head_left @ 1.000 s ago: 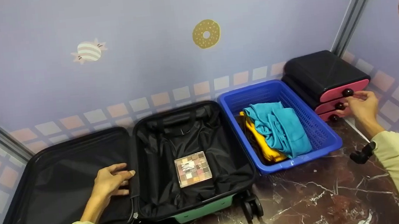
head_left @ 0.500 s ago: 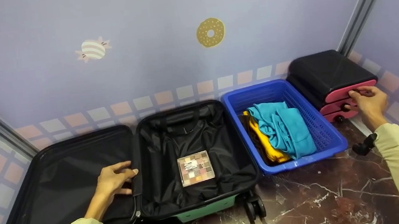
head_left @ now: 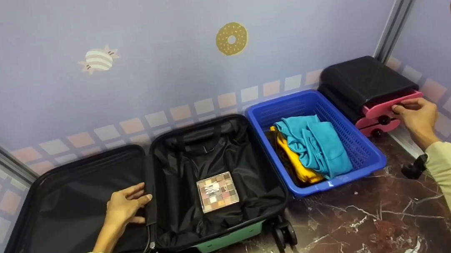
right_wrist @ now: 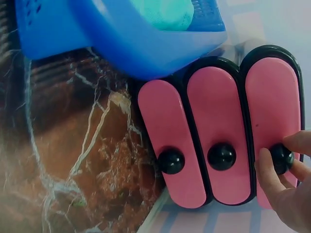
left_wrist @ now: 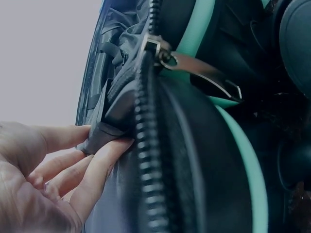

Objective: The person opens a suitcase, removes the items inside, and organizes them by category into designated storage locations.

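A small black drawer unit (head_left: 365, 78) with pink fronts stands at the far right. My right hand (head_left: 417, 117) pinches the round black knob (right_wrist: 281, 158) of its top drawer (head_left: 381, 109), which sticks out a little from the housing. Two lower drawers with like knobs appear flush. At the left lies an open suitcase (head_left: 156, 167) with black lining and a green shell. Near its hinge my left hand (head_left: 124, 206) pinches a black lining flap (left_wrist: 99, 136) between thumb and fingers. Inside the suitcase's right half rests a square makeup palette (head_left: 217, 192).
Between suitcase and drawers sits a blue plastic basket (head_left: 380, 164) holding folded turquoise cloth (head_left: 315, 146) over yellow cloth (head_left: 299, 169) and something dark. Suitcase wheels (head_left: 284, 235) jut toward the front over the dark red marbled surface (head_left: 357, 221). A patterned wall (head_left: 169, 65) rises behind everything.
The right hand has taken hold of the top knob and drawn the top drawer slightly out toward the person. The left hand stays at the suitcase hinge.
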Tool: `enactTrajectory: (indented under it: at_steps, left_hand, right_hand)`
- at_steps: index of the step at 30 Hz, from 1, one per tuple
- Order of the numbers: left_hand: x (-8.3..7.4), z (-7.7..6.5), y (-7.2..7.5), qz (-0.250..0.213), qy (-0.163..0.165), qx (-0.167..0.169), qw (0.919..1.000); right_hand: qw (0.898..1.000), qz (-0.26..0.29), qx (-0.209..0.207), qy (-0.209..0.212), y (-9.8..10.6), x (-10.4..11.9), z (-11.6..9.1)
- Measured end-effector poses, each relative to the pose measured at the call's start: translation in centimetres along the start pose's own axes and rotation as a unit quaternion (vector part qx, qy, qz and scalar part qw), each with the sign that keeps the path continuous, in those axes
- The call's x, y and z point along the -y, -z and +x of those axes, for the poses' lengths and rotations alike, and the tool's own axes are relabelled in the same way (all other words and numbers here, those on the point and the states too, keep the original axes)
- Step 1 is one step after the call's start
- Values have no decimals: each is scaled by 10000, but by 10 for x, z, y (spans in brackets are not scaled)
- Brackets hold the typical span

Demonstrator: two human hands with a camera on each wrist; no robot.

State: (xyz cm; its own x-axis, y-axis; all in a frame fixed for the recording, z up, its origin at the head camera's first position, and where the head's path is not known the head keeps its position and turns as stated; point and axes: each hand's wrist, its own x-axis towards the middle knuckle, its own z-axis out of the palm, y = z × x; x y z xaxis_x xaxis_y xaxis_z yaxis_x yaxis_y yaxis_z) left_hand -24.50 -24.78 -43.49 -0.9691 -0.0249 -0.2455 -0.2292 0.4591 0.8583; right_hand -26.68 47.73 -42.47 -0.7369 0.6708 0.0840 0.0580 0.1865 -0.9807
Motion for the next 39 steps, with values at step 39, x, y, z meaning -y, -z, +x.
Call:
enactTrajectory:
  at_steps: [39]
  left_hand:
    - [3,0,0,-221,-24,71,9997]
  right_hand:
    - [9792,-1842,-221,819,28,-20,-28]
